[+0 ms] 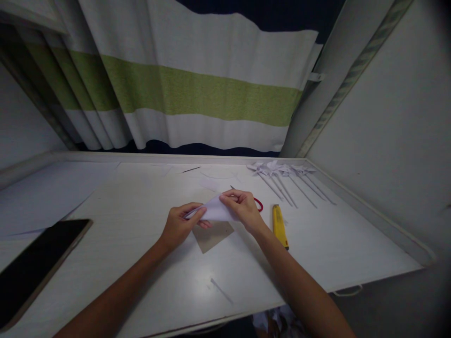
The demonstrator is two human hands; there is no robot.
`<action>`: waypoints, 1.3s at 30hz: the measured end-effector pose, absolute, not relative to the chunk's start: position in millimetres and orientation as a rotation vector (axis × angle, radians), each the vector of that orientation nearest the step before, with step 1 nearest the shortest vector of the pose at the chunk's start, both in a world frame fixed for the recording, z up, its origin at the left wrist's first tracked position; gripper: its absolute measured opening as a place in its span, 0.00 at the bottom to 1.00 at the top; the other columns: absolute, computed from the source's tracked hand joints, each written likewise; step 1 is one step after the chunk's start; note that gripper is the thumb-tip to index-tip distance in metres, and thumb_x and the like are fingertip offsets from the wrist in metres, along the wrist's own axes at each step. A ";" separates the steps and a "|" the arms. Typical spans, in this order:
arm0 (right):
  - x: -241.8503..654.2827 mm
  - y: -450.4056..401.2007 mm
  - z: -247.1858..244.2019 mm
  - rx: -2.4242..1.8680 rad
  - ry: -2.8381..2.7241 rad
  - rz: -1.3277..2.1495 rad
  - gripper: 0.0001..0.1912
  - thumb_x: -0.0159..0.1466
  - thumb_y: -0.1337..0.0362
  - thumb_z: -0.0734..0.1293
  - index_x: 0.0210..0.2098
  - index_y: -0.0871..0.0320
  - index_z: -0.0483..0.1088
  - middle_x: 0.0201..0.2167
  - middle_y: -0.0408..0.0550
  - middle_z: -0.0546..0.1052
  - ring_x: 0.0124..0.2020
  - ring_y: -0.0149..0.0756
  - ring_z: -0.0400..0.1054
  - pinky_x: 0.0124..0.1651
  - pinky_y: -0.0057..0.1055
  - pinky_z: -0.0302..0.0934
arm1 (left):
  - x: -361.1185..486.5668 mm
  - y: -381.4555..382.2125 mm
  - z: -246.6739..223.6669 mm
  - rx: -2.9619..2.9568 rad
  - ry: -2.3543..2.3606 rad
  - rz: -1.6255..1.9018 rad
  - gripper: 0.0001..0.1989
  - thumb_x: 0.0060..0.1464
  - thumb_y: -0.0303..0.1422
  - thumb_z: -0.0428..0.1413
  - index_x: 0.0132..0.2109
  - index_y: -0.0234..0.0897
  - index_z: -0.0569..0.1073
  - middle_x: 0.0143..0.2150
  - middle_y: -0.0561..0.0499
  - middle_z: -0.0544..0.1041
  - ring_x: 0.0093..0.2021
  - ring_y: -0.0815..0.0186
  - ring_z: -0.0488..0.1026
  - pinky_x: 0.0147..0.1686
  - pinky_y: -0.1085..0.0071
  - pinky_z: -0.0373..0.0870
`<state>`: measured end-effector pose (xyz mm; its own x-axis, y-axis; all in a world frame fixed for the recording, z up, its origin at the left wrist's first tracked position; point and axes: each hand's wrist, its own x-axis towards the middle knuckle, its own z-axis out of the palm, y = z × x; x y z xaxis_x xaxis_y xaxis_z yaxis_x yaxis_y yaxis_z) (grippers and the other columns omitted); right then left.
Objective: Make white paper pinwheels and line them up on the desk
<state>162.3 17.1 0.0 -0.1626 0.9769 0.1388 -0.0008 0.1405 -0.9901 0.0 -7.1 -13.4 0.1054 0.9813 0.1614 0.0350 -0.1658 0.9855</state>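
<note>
Above the middle of the white table, a folded piece of white paper (214,210) is held between both hands. My left hand (181,224) pinches its left corner between thumb and fingers. At its upper right edge my right hand (243,206) grips it, thumb on top. Beneath the paper lies a grey-brown square card (212,236), partly covered. Scissors with a red handle (259,203) lie behind my right hand, mostly hidden by it. To the right of that hand is a yellow box cutter (279,226).
Several white paper pinwheels on sticks (278,171) lie at the back right. White paper sheets (52,192) and a dark tablet or phone (38,267) are on the left. A thin dark stick (191,169) lies at the back, a small white stick (221,290) near the front edge.
</note>
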 end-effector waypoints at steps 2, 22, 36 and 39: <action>162.5 16.5 0.5 -1.034 -1.397 1.221 0.12 0.48 0.58 0.66 0.25 0.61 0.69 0.16 0.41 0.69 0.15 0.23 0.56 0.17 0.22 0.46 | 0.2 -7.9 -11.2 1.408 1.083 1.223 0.06 0.43 0.33 0.55 0.30 0.34 0.72 0.18 0.52 0.75 0.19 0.64 0.73 0.22 0.73 0.73; 164.2 13.8 5.5 -0.986 -1.399 0.909 0.07 0.50 0.61 0.66 0.24 0.59 0.71 0.21 0.43 0.73 0.23 0.30 0.64 0.25 0.26 0.56 | -1.0 -4.7 -7.5 1.249 1.083 1.337 0.08 0.41 0.30 0.58 0.30 0.30 0.72 0.23 0.50 0.76 0.24 0.62 0.75 0.28 0.72 0.74; 168.1 21.2 -3.3 -1.008 -1.309 0.917 0.09 0.49 0.60 0.66 0.25 0.60 0.72 0.21 0.42 0.73 0.22 0.28 0.63 0.25 0.24 0.55 | -13.0 -4.1 -7.0 1.423 1.059 1.314 0.07 0.45 0.30 0.55 0.30 0.29 0.73 0.23 0.48 0.77 0.23 0.65 0.74 0.25 0.72 0.73; 169.0 22.2 -3.0 -1.005 -1.305 0.911 0.09 0.49 0.61 0.66 0.26 0.60 0.72 0.21 0.42 0.73 0.21 0.27 0.63 0.24 0.23 0.54 | -18.1 -1.2 -7.9 1.472 1.033 1.251 0.07 0.46 0.31 0.54 0.28 0.29 0.73 0.24 0.48 0.77 0.23 0.65 0.74 0.24 0.72 0.73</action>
